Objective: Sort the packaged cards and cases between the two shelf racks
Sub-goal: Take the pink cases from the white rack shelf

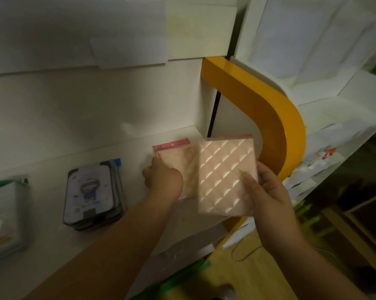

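Your right hand (271,198) holds a pink quilted case (227,176) in clear packaging; its grip is closed on the case's lower right edge, thumb flat across the front, fingers curled behind. The case is raised off the white shelf (96,152) and tilted toward you, near the middle of the view.

Your left hand (163,178) is at nine o'clock of that case, its grip closed on the left edge of a second pink packaged case (182,156) with a red header strip. The quilted case overlaps the second one's right side. Whether the second case rests on the shelf or is lifted, you cannot tell.

Farther out at nine o'clock, a stack of cartoon-print cases (91,195) lies flat on the shelf, well apart from your hands. At the far left edge lies a pouch with green trim (5,211), blurred.

At two o'clock of the quilted case, an orange curved rail (269,109) bends around the shelf's end, and beyond it a second white rack (334,94) carries pale packets.
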`<state>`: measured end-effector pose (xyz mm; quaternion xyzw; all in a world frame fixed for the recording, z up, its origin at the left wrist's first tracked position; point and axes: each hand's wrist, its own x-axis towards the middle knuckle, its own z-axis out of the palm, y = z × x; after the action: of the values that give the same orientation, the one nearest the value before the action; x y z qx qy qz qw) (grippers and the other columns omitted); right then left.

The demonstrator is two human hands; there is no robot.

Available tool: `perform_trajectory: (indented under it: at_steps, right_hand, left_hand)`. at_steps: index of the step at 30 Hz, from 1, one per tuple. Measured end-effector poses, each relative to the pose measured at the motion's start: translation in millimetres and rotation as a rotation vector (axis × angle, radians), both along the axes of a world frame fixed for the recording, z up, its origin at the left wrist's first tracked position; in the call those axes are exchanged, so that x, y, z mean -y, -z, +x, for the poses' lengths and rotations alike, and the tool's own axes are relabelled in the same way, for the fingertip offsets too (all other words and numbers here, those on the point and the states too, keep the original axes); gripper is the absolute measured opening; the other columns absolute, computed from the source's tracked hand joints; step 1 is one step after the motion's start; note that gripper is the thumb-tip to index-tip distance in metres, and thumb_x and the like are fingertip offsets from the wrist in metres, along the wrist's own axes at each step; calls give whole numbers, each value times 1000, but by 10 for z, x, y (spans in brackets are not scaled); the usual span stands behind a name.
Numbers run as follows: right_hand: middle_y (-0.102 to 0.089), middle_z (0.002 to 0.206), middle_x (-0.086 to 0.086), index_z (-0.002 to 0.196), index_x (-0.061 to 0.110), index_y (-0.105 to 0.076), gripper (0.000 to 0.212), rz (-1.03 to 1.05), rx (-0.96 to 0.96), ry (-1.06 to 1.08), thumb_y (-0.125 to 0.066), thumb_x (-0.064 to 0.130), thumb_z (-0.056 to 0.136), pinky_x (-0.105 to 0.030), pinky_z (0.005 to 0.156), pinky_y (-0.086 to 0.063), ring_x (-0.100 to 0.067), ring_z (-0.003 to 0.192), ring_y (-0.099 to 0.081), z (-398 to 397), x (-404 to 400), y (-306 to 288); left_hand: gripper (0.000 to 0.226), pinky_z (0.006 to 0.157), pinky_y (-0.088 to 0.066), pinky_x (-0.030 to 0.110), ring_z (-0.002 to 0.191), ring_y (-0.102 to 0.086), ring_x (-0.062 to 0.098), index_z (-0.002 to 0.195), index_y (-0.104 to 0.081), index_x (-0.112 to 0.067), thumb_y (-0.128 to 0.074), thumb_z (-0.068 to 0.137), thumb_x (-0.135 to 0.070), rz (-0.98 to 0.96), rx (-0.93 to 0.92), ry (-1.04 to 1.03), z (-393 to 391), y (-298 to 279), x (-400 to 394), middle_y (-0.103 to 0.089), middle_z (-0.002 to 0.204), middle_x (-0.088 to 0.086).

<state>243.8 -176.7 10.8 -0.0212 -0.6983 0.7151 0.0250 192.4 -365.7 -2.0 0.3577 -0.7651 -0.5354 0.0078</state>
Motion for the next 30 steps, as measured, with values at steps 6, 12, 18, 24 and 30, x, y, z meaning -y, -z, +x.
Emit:
perform_trajectory:
  at_steps: [6, 12, 18, 24, 30]
  right_hand:
    - [-72, 110, 10, 126, 31, -59, 33, 96, 90, -5, -62, 31, 94, -40, 80, -61, -13, 98, -70, -141, 94, 63]
    - [-65, 118, 12, 124, 38, -52, 29, 245, 115, -74, -58, 36, 96, -49, 90, -57, -17, 106, -65, -350, 289, 51]
    - [-66, 122, 6, 138, 26, -49, 39, 336, 114, -178, -54, 28, 100, -48, 90, -58, -17, 104, -66, -587, 568, 28]
    - [-60, 133, -3, 142, 20, -47, 43, 715, 93, -182, -51, 31, 100, -40, 90, -52, -22, 106, -59, -671, 716, 87]
    - [-54, 130, -11, 134, 15, -50, 45, 1177, -15, -161, -52, 37, 95, -40, 91, -46, -29, 112, -52, -599, 784, 136]
  left_hand:
    - [53, 102, -42, 49, 117, -45, 35, 139, -41, -26, -46, 88, -11, 42, -30, -45, 53, -66, -51, -33, 135, 8]
    - [51, 108, -40, 48, 128, -39, 22, 137, -44, -33, -50, 93, -9, 28, -252, -14, 402, -127, 111, -30, 143, -3]
    - [44, 97, -44, 32, 113, -42, 10, 120, -50, -33, -55, 89, -3, -132, -471, 16, 749, -241, 299, -37, 121, -7]
    - [37, 80, -36, 16, 111, -39, 6, 118, -48, -34, -52, 92, -7, -137, -371, 191, 961, -254, 482, -36, 120, -9]
    - [36, 84, -38, 14, 106, -43, 8, 111, -47, -36, -54, 89, -8, -188, -415, 235, 1161, -227, 668, -42, 116, -6]
